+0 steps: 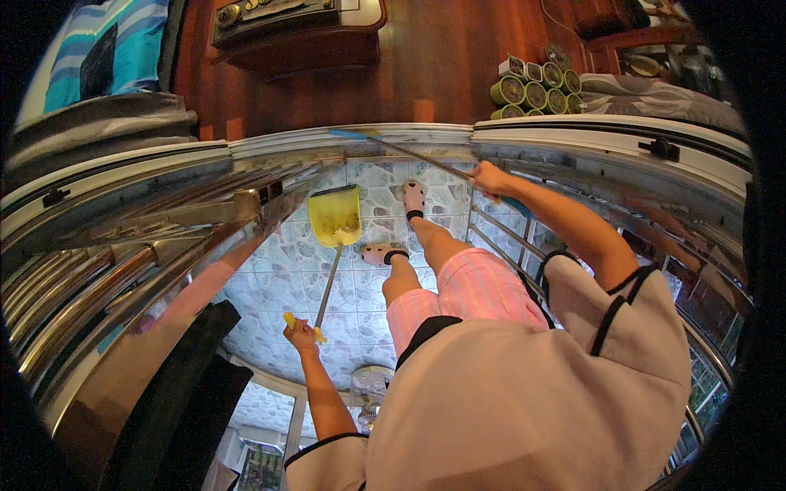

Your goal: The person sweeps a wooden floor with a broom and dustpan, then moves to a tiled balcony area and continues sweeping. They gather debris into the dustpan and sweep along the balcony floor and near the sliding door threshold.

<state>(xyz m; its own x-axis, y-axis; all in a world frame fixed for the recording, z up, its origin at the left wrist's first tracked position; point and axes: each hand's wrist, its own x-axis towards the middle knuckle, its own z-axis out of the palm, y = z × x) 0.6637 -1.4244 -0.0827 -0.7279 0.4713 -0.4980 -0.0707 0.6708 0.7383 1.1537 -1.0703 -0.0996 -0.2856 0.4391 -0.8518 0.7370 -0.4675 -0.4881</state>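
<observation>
My left hand grips the yellow handle end of a long-handled dustpan. Its yellow pan rests on the tiled floor, with some dark debris inside. Up and to the right, my right hand is closed around the thin shaft of a long-handled tool, probably a broom or brush. A blue head at the tool's far end lies along the white door track. Part of a blue grip shows below that hand. My feet, in pink clogs, stand to the right of the pan.
Beyond the track is a reddish wooden floor with a wooden cabinet. Several potted containers cluster at the right doorway side. A metal railing runs on my right. Metal bars and dark hanging cloth stand on my left.
</observation>
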